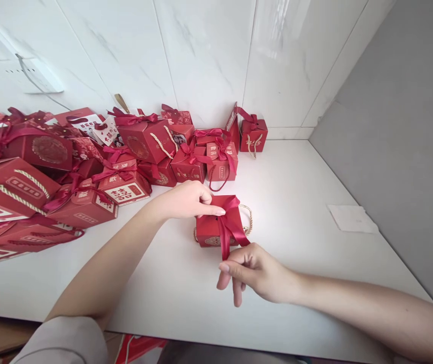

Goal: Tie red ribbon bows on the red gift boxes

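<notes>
A small red gift box [205,231] stands on the white table in front of me, with gold rope handles [251,217] at its sides. A shiny red ribbon [232,225] lies over its top, and the tails hang toward me. My left hand [189,199] is curled at the box's upper left, its thumb and finger pressed on the ribbon at the top. Lower down, my right hand [260,273] pinches a ribbon tail between thumb and forefinger, the other fingers partly curled. The ribbon's end is hidden by that hand.
Many red gift boxes with ribbons [127,184] are piled along the wall at the left and back. A single red box [253,135] stands against the tiles. A white paper piece [353,219] lies at the right edge. A socket [32,76] with a cable is on the left wall.
</notes>
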`<action>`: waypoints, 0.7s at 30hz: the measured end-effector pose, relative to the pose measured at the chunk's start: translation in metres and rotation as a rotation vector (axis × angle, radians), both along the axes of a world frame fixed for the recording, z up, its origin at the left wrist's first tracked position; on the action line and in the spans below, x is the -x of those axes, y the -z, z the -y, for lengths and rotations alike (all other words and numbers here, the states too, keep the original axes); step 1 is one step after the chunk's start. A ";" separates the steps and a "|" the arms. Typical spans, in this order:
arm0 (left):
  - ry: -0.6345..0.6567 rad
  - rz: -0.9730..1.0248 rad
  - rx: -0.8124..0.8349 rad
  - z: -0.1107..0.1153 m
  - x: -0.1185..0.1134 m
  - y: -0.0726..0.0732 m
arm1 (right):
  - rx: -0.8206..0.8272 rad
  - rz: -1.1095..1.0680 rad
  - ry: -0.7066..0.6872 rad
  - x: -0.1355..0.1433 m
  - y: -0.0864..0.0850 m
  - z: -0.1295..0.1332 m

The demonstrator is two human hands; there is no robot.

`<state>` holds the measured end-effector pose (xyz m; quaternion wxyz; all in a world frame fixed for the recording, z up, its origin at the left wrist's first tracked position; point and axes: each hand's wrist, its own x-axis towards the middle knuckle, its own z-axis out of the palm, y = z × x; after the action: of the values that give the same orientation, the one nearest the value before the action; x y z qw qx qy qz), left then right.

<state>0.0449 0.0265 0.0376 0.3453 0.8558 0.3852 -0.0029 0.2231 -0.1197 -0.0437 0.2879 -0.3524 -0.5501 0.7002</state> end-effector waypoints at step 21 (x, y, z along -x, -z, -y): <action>0.140 -0.052 0.036 0.000 0.001 -0.007 | 0.175 -0.193 -0.109 0.012 0.016 -0.012</action>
<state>0.0438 0.0262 0.0449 0.3494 0.8740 0.3330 -0.0561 0.2112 -0.1073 -0.0599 0.2692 -0.2766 -0.4749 0.7909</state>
